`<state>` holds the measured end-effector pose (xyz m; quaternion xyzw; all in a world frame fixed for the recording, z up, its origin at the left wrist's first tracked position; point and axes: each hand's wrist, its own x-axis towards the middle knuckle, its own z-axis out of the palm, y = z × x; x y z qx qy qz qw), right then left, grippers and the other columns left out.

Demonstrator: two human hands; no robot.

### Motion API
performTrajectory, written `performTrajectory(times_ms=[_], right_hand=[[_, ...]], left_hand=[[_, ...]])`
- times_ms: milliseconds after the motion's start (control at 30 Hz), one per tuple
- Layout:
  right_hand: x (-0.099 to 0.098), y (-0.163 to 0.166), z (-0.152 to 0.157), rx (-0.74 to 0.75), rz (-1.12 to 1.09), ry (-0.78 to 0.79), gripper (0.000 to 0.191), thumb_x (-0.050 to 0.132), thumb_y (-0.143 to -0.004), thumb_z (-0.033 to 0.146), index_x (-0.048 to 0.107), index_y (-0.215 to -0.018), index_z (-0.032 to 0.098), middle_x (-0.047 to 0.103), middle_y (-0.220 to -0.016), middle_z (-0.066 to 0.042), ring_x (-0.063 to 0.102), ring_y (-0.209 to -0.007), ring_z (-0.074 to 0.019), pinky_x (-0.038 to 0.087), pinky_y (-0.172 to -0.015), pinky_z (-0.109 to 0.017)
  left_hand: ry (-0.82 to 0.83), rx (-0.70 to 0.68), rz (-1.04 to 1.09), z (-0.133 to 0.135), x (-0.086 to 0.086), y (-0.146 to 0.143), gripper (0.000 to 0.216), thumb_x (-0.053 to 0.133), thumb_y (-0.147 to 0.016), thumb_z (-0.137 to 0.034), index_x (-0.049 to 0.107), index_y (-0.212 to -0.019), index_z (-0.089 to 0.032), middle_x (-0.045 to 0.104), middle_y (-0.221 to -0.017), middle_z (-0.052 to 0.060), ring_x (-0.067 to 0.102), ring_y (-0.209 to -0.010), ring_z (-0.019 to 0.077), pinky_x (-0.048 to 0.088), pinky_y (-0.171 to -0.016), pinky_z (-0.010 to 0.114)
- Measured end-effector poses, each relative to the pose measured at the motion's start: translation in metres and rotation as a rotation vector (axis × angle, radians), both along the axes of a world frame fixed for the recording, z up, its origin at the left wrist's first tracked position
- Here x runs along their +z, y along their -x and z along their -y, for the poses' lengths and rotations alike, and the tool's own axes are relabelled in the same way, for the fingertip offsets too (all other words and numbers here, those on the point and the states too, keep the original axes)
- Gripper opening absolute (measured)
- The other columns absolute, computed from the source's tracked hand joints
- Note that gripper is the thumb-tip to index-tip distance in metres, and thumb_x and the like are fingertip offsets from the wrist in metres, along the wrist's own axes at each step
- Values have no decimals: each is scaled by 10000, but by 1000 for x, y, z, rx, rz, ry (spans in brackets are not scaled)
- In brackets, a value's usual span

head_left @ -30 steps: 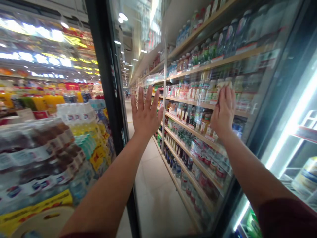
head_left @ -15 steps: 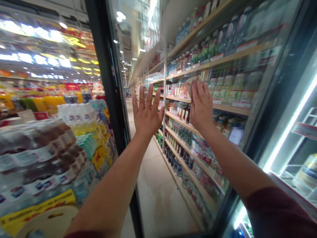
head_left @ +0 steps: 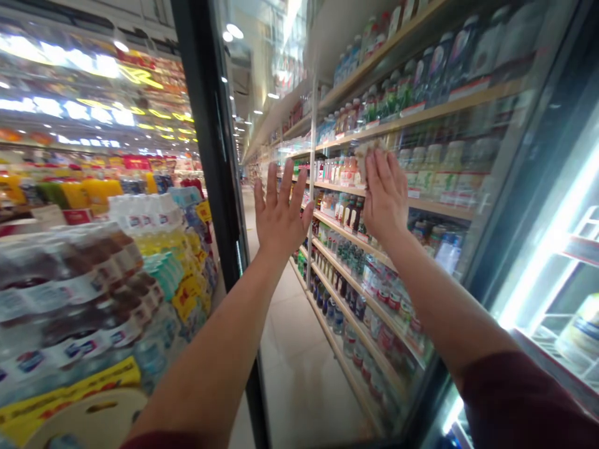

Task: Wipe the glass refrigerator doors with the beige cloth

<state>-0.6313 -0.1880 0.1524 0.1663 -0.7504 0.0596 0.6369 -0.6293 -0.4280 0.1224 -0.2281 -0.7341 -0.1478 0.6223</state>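
Observation:
A glass door (head_left: 304, 349) in a dark frame (head_left: 206, 131) stands swung out in front of me. With fingers spread, my left hand (head_left: 283, 218) lies flat against the pane at its left side. My right hand (head_left: 386, 193) presses a pale, stained cloth (head_left: 369, 149) to the glass, its fingers together over it. Part of the cloth shows past the fingertips; the palm covers the rest. Through the pane, or mirrored in it, I see shelves (head_left: 355, 240) of bottled and canned drinks.
On the left, shrink-wrapped drink packs (head_left: 70, 280) are stacked close to the door's edge, with yellow signs (head_left: 187, 296) among them. A cream-coloured round object with a slot (head_left: 88, 418) is at the lower left. To the right, a lit cooler (head_left: 571, 299) has wire racks.
The door frame and both hands sit slightly farther right in the picture. My right hand still holds the cloth on the glass; my left stays spread on the pane.

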Motion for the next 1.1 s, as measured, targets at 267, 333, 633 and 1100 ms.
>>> performTrajectory(times_ms=[267, 333, 633, 1100], right_hand=[[27, 4, -62, -33, -54, 173, 636, 319, -991, 186, 350, -1611, 49, 319, -1716, -131, 160, -1626, -243, 179, -1326, -483], [28, 5, -75, -38, -63, 192, 645, 340, -981, 184, 344, -1612, 50, 308, -1719, -134, 160, -1626, -244, 186, -1317, -498], [-8, 9, -118, -2, -69, 401, 716, 336, -940, 236, 329, -1625, 28, 250, -1733, -164, 149, -1627, -271, 137, -1329, -497], [-59, 5, -130, -29, -54, 448, 701, 318, -952, 248, 330, -1628, 59, 255, -1721, -209, 156, -1629, -302, 161, -1324, -578]], left_hand=[[-14, -29, 19, -1, 0, -1, 617, 465, -1056, -483, 395, -1632, -271, 252, -1712, 35, 80, -1619, 283, -33, -1333, 543], [-9, -18, 8, -1, 0, -1, 616, 466, -1057, -481, 394, -1632, -271, 250, -1712, 32, 82, -1619, 278, -29, -1334, 537], [-18, -39, 12, -1, 0, -1, 614, 476, -1057, -481, 400, -1629, -270, 268, -1708, 36, 81, -1619, 281, -32, -1333, 544], [-8, -44, -8, -1, 0, -2, 609, 473, -1058, -468, 403, -1626, -260, 270, -1709, 42, 83, -1620, 279, -28, -1334, 544]])
